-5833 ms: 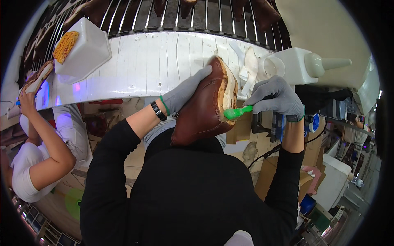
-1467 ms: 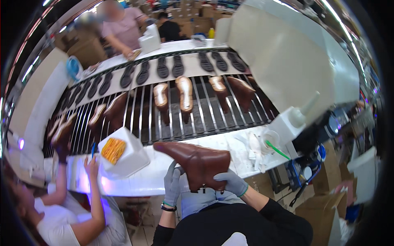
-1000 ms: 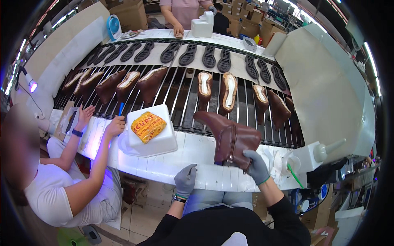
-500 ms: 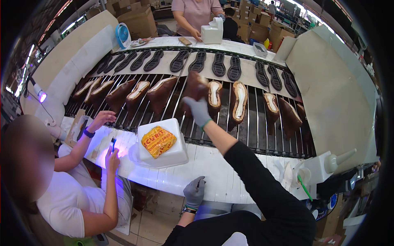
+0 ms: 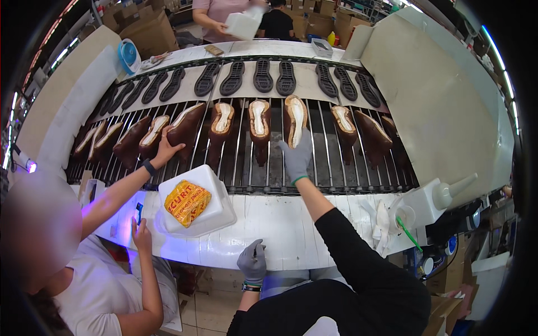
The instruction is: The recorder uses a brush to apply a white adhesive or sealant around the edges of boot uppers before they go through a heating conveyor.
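My right hand (image 5: 297,159), in a grey glove, has its fingers round the lower end of a brown boot upper (image 5: 295,120). This upper lies sole side up on the conveyor's metal rods, its white bottom showing. Beside it to the left are two more brown uppers, one nearer (image 5: 259,120) and one farther (image 5: 222,120). My left hand (image 5: 252,262), also gloved in grey, is held closed at the front edge of the white table (image 5: 286,235); whatever its fingers might hold is too small to make out.
Black soles (image 5: 262,75) line a pale strip behind the uppers. A white container (image 5: 224,215) carries a yellow packet (image 5: 188,203). At left, a co-worker's hand (image 5: 167,150) touches an upper; the other holds a blue tool (image 5: 139,210). A white bottle (image 5: 428,201) stands right.
My right hand has let go of a brown upper, now lying on the rods, and moved right to another. The co-worker's hand has reached onto an upper. The whole view has shifted.
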Demonstrator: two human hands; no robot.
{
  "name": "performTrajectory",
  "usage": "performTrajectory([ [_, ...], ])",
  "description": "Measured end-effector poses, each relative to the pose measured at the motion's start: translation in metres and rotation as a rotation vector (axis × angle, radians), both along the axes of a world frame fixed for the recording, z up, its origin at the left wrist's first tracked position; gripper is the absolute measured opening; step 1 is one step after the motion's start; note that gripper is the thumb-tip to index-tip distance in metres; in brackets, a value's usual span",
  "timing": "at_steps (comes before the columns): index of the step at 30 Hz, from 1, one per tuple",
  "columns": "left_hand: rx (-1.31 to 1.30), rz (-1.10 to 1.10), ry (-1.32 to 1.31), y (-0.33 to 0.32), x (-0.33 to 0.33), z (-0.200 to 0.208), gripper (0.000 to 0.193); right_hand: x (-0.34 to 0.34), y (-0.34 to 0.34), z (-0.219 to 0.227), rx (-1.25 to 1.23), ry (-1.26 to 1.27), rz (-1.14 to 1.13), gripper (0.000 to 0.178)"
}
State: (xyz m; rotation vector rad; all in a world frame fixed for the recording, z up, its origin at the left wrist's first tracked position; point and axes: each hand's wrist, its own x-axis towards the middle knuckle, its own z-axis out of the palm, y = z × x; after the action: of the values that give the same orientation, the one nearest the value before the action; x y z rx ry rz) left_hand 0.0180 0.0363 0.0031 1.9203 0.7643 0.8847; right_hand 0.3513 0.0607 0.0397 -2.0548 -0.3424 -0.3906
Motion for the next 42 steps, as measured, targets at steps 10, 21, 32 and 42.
performTrajectory([
  [10, -0.013, 0.048, -0.024, -0.004, 0.001, 0.0, 0.015, 0.078, -0.001, 0.006, -0.205, 0.59, 0.01, 0.116],
  [21, -0.053, 0.048, 0.022, -0.007, 0.004, 0.009, 0.018, 0.018, -0.095, 0.066, 0.361, 0.469, 0.177, 0.079],
  [32, -0.843, -0.618, -0.493, -0.071, 0.085, 0.094, 0.073, -0.122, -0.286, 0.126, 0.715, 0.559, 0.751, 0.087],
  [42, 0.009, -0.375, -0.171, -0.121, 0.068, 0.017, 0.066, -0.117, -0.459, 0.09, -0.768, 0.085, -0.272, 0.023],
])
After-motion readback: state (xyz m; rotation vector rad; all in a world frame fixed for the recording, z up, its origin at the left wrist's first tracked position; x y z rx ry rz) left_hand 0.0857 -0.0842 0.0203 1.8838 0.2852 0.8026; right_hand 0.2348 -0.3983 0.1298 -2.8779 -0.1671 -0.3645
